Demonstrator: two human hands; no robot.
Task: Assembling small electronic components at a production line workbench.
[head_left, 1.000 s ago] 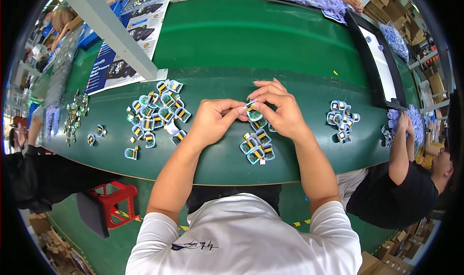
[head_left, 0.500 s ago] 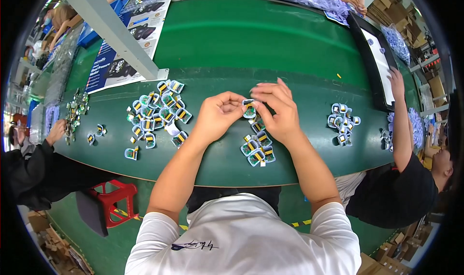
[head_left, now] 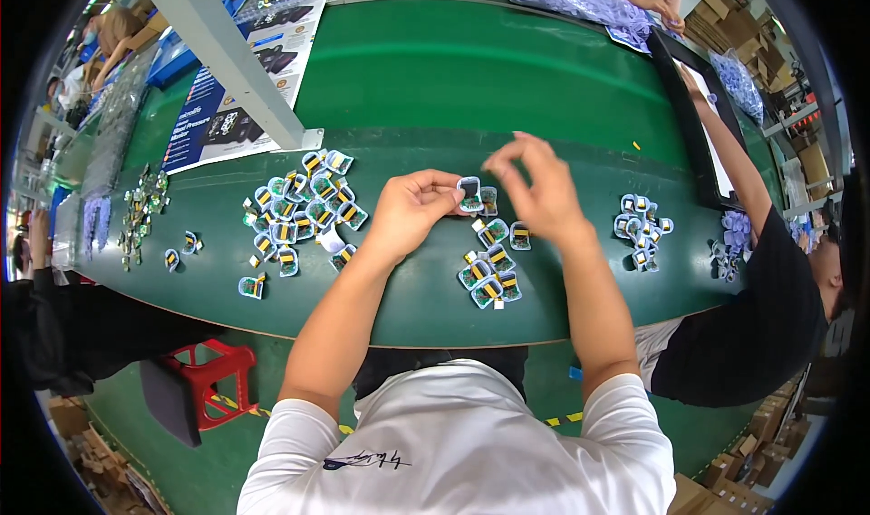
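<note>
Between the thumb and fingers of my left hand (head_left: 415, 209) is a small white-rimmed casing with a green circuit board (head_left: 470, 195). My right hand (head_left: 542, 193) is raised just to the right of it, somewhat blurred, its fingers loosely curved and apart, with nothing visible in them. A similar casing (head_left: 489, 202) lies right beside the held one. Below my hands sits a cluster of these casings (head_left: 488, 284), each with a yellow-and-black part. One single casing (head_left: 519, 236) rests under my right wrist.
A larger heap of casings (head_left: 304, 211) lies left of my hands, a smaller group (head_left: 643, 230) to the right. A grey metal post (head_left: 227, 62) stands on a printed sheet (head_left: 204, 121). At right, a co-worker's arm (head_left: 729, 153) reaches over a black-framed tray (head_left: 680, 71).
My right hand has lifted away from the held casing, up and to the right. My left hand keeps its hold. The co-worker's arm at right has reached farther across the tray.
</note>
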